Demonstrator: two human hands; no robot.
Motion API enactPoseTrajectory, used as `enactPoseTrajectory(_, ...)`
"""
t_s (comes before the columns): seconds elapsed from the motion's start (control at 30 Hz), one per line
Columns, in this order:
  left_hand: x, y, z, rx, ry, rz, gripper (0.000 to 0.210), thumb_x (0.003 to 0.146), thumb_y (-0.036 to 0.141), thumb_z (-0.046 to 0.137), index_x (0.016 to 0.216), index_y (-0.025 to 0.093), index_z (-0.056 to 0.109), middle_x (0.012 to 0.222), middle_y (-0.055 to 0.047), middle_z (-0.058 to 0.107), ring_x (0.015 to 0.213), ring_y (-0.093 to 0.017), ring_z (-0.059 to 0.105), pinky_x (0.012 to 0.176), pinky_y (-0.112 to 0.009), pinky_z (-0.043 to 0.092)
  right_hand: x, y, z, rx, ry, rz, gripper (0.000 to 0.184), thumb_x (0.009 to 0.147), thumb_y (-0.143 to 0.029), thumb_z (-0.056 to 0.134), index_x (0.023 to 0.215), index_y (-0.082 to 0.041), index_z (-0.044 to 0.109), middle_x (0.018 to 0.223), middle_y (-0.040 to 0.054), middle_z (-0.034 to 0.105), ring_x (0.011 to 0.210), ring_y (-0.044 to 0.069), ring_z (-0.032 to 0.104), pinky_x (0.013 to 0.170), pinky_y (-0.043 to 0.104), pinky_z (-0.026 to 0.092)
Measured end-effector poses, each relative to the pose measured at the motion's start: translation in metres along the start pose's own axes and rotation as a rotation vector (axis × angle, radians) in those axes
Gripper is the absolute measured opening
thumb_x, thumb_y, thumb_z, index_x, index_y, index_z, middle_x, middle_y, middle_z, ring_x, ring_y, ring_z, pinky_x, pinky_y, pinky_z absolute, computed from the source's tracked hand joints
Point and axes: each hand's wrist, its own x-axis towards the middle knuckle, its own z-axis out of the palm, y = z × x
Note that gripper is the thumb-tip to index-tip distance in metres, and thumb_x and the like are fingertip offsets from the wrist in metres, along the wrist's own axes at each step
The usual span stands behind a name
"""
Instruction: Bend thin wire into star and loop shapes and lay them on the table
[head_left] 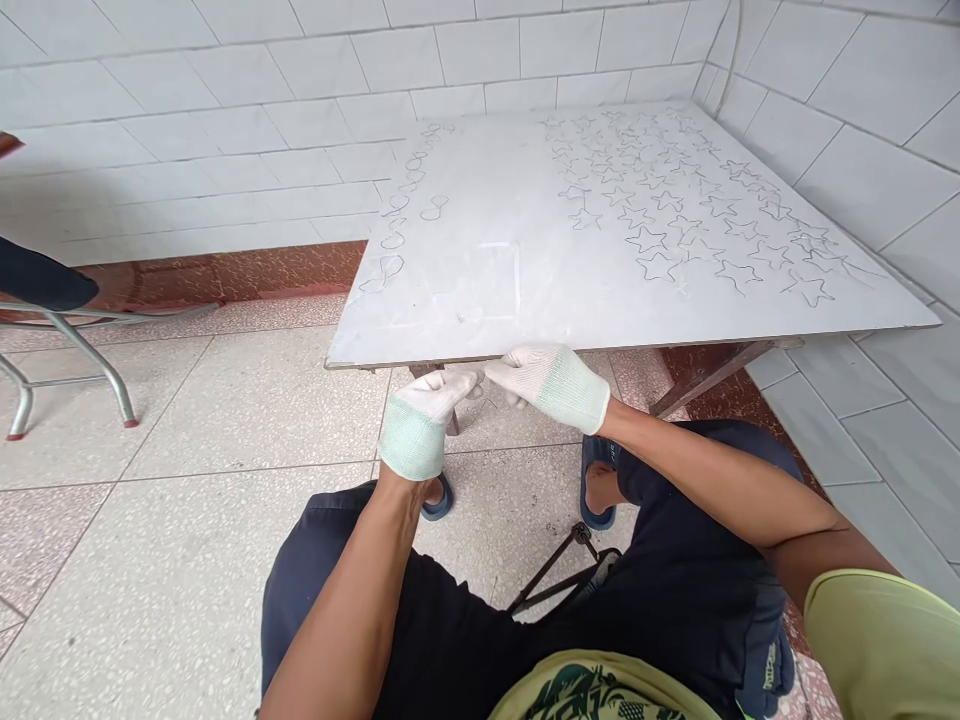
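Observation:
Both my hands wear white gloves with pale green cuffs and meet at the front edge of a white tabletop [442, 330]. My left hand [426, 410] has its fingers pinched together, pointing right. My right hand [551, 385] is closed too, its fingertips almost against those of the left. Whatever lies between the fingers is too small or hidden to make out. Farther back on the right side of the top lie several thin wire stars [658, 266]. Along its left side are several looped wire pieces [433, 208], some like a figure eight.
White tiled walls close off the back and right of the table, and a cable [731, 65] runs down the corner. A metal-legged stool [97, 365] stands at far left, with part of a person's dark-clothed leg [41, 275] over it. A dark folding frame [559, 570] is between my legs.

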Motion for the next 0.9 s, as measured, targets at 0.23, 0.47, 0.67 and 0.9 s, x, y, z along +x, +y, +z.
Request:
enactPoseTrajectory(0.23, 0.0, 0.001, 0.001, -0.026, -0.052, -0.078, 0.042, 0.075, 0.058, 0.09, 0.085, 0.018, 0.082, 0.083, -0.01, 0.08, 0.071, -0.022, 0.066, 0.06, -0.034, 0.052, -0.003, 0.0, 0.002, 0.07, 0.053, -0.016, 0.041, 0.101, -0.026, 0.066, 0.061, -0.02, 0.062, 0.057, -0.0038, 0.064, 0.057, 0.011, 0.059, 0.063, 0.025, 0.042)
enactPoseTrajectory(0.47, -0.011, 0.011, 0.015, -0.102, 0.026, -0.066, 0.038, 0.074, 0.053, 0.089, 0.082, 0.016, 0.082, 0.083, -0.009, 0.079, 0.066, -0.018, 0.062, 0.061, -0.034, 0.049, -0.007, 0.0, 0.005, 0.099, 0.157, -0.015, 0.043, 0.1, -0.024, 0.063, 0.058, -0.022, 0.061, 0.058, -0.0029, 0.068, 0.06, 0.011, 0.062, 0.07, 0.025, 0.046)
enactPoseTrajectory(0.67, -0.011, 0.011, 0.013, -0.132, 0.024, -0.054, 0.04, 0.076, 0.055, 0.089, 0.085, 0.016, 0.083, 0.09, -0.011, 0.082, 0.071, -0.02, 0.067, 0.063, -0.034, 0.051, -0.007, 0.002, 0.0, 0.19, 0.139, -0.041, 0.039, 0.1, -0.03, 0.065, 0.062, -0.021, 0.064, 0.06, -0.0023, 0.071, 0.059, 0.012, 0.063, 0.069, 0.025, 0.049)
enactPoseTrajectory(0.9, -0.001, 0.007, 0.004, -0.128, 0.037, -0.029, 0.043, 0.075, 0.059, 0.09, 0.081, 0.018, 0.079, 0.089, -0.013, 0.082, 0.081, -0.026, 0.073, 0.068, -0.037, 0.056, 0.003, 0.012, -0.004, 0.488, -0.04, 0.014, 0.032, 0.108, -0.036, 0.061, 0.086, -0.017, 0.074, 0.064, -0.0004, 0.073, 0.058, 0.013, 0.068, 0.062, 0.026, 0.053)
